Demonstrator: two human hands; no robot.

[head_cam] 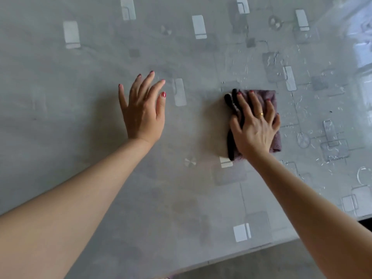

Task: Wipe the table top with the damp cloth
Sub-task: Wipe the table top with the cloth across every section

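Note:
A folded purple cloth (267,97) with a black edge lies flat on the grey table top (80,97), right of centre. My right hand (253,125) presses down on the cloth with its fingers spread, covering most of it. My left hand (143,109) rests palm down on the bare table to the left of the cloth, fingers apart, holding nothing. The table has a clear plastic cover over a pattern of pale rectangles. Water streaks and droplets (298,101) shine on the surface to the right of the cloth.
The table's near edge (251,248) runs diagonally across the lower right, with grey floor (281,264) below it. Bright window glare (362,57) reflects off the far right of the table.

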